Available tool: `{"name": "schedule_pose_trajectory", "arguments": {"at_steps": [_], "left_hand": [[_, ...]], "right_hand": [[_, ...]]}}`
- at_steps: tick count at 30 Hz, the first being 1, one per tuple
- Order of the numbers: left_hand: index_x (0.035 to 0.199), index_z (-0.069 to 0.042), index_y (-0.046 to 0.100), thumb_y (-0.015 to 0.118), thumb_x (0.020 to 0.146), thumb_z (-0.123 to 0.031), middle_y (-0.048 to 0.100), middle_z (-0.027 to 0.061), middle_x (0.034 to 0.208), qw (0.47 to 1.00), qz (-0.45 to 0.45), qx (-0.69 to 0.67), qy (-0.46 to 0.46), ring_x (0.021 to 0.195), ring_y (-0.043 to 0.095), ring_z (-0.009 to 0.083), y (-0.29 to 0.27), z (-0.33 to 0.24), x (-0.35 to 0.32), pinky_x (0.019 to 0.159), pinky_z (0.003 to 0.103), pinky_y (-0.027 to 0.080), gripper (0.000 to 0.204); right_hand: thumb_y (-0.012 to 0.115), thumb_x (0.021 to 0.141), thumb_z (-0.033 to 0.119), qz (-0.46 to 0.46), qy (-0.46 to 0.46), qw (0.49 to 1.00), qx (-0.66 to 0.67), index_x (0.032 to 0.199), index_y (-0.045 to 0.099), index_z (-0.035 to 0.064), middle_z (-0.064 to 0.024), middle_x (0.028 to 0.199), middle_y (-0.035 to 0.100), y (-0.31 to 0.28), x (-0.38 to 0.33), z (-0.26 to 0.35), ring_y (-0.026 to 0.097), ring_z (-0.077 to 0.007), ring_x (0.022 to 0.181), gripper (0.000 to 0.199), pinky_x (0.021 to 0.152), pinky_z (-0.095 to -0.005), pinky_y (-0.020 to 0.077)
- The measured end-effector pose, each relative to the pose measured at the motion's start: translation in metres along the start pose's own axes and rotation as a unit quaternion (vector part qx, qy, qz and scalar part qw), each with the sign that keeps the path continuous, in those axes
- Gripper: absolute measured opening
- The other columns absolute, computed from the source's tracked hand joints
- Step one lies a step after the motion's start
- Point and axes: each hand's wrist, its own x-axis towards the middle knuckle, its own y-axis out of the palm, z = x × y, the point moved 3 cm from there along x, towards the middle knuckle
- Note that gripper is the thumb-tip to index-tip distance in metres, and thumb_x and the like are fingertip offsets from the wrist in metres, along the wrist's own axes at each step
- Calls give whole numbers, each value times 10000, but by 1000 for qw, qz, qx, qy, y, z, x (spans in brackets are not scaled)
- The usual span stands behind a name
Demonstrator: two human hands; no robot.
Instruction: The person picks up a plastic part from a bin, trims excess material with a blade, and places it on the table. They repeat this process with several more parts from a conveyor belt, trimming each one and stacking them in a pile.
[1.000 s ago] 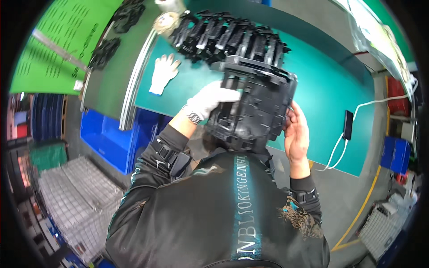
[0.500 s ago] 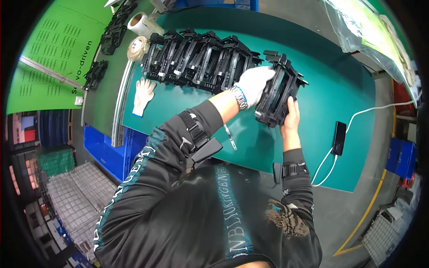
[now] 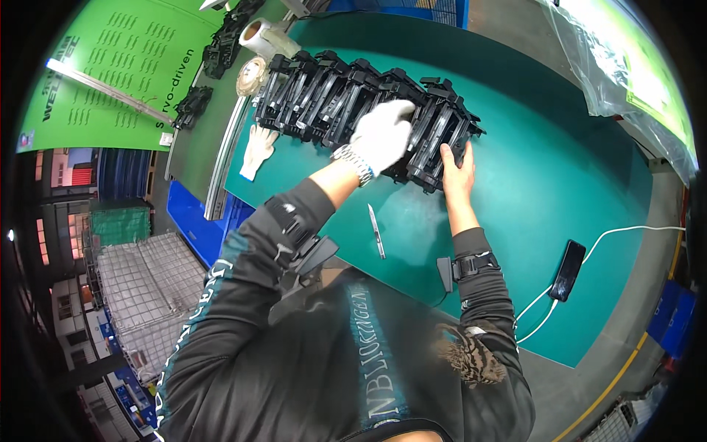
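Observation:
A row of black plastic frame parts (image 3: 324, 99) stands on edge on the green table (image 3: 560, 169). The nearest black part (image 3: 438, 144) is at the row's right end. My left hand (image 3: 383, 136), in a white glove with a wristwatch, presses on the top of that end part. My bare right hand (image 3: 458, 166) holds its near side from below.
A small knife (image 3: 376, 230) lies on the mat near my chest. A white glove (image 3: 258, 149) lies left of the row, tape rolls (image 3: 265, 37) behind it. A phone (image 3: 568, 269) on a white cable sits at right. Blue bins (image 3: 195, 217) and wire baskets (image 3: 147, 287) stand left.
I carried the black part from in front of my chest down onto the table and set it against the right end of the row. Both hands stayed on it.

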Motion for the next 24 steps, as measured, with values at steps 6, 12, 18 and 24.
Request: {"name": "schedule_pose_trajectory", "arguments": {"at_steps": [6,12,18,24], "left_hand": [[1205,1,583,576,836,-237,598,223,1230,984,91,103,-111,1147,574,356,-16,38,14,988,401,445,439],[1197,13,581,565,842,-289,622,245,1160,982,120,96,-111,1089,596,376,-12,50,30,959,417,459,467],[1172,31,589,554,849,-335,637,253,1114,967,183,134,-115,1061,605,386,-30,50,25,936,430,465,490],[1069,2,640,527,860,-366,646,243,1071,978,134,116,-113,1036,613,377,-33,53,13,911,444,471,438]], "right_hand": [[667,846,519,5,-28,999,28,1461,387,115,-227,1445,360,0,2,2,361,-350,1349,787,1105,-419,316],[701,836,478,66,-25,994,78,1469,380,126,-212,1443,364,8,20,-9,423,-326,1308,792,1078,-401,359],[732,852,350,74,0,991,111,1478,353,81,-140,1223,602,21,16,-8,589,-182,1059,780,928,-298,460],[747,825,402,76,5,991,107,1461,368,64,-180,1277,536,15,5,7,556,-262,1151,814,987,-364,442]]}}
